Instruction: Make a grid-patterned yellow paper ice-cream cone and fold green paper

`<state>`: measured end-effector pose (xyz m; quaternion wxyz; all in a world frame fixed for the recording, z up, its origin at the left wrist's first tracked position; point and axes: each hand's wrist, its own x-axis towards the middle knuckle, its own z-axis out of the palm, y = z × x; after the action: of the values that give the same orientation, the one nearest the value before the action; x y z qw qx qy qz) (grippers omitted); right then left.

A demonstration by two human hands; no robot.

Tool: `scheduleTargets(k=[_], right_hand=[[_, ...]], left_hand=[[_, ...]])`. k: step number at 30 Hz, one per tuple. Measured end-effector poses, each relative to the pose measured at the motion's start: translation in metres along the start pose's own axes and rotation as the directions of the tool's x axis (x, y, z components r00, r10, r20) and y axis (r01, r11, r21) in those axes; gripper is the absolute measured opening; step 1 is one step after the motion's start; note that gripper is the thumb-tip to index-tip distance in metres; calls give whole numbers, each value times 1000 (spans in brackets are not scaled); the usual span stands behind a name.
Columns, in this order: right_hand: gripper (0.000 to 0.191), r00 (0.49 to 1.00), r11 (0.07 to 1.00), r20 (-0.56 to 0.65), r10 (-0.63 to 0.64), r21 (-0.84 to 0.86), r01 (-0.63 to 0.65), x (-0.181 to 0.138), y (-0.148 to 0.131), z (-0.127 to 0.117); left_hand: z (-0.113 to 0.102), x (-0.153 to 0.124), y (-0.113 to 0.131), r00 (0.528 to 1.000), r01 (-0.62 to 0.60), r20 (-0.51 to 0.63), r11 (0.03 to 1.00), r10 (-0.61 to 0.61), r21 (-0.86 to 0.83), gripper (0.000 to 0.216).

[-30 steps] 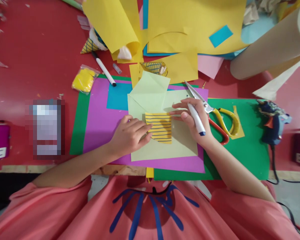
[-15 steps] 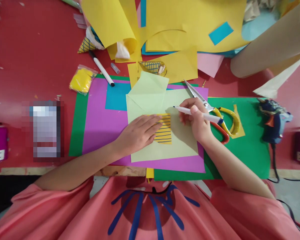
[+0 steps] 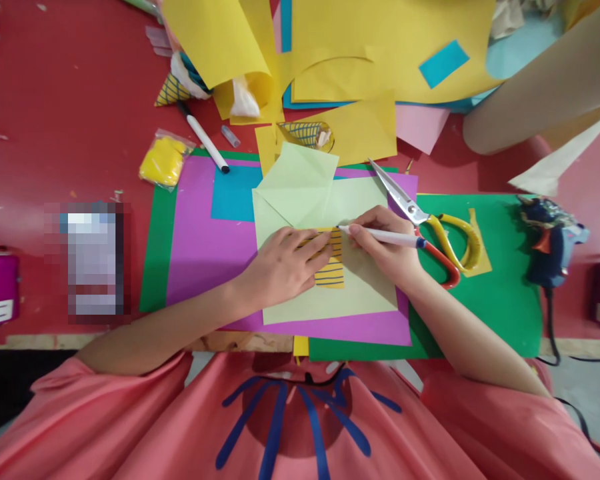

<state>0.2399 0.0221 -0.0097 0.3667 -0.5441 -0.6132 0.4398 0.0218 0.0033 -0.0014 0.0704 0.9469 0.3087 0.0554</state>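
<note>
My left hand (image 3: 295, 263) lies flat with fingers stretched over a small yellow paper piece (image 3: 330, 275) drawn with dark horizontal lines. Its left part is hidden under my fingers. My right hand (image 3: 387, 250) pinches a white marker (image 3: 390, 237), whose dark tip meets the upper right corner area of the yellow piece. Beneath both is a pale green paper sheet (image 3: 290, 308), partly folded at its upper left, lying on a purple sheet (image 3: 205, 267). Scissors (image 3: 415, 213) with yellow and red handles lie open just beyond my right hand.
A second marker (image 3: 207, 143) and a bagged yellow lump (image 3: 165, 161) lie at upper left. A lined yellow paper cone (image 3: 305, 135) rests beyond the pale sheet. To the right are a blue glue gun (image 3: 555, 250) and a large paper roll (image 3: 535, 87). A blurred rectangular item (image 3: 93, 263) lies left.
My right hand has moved left and lowered the marker, bringing its tip to the yellow piece. The left hand has slid slightly right across it.
</note>
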Motion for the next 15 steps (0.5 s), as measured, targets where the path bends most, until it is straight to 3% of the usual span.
scheduleTargets(k=[8,15], right_hand=[[19,1000,998,8,2,-56,-2,2,-2,0],[17,1000,997,1,-11,-82,11,0,-3,1]], left_hand=[[5,-3,-7,997,-19,-79,999,15,-48,36],[4,-4,-9,997,-30,-74,996,23,-90,41]])
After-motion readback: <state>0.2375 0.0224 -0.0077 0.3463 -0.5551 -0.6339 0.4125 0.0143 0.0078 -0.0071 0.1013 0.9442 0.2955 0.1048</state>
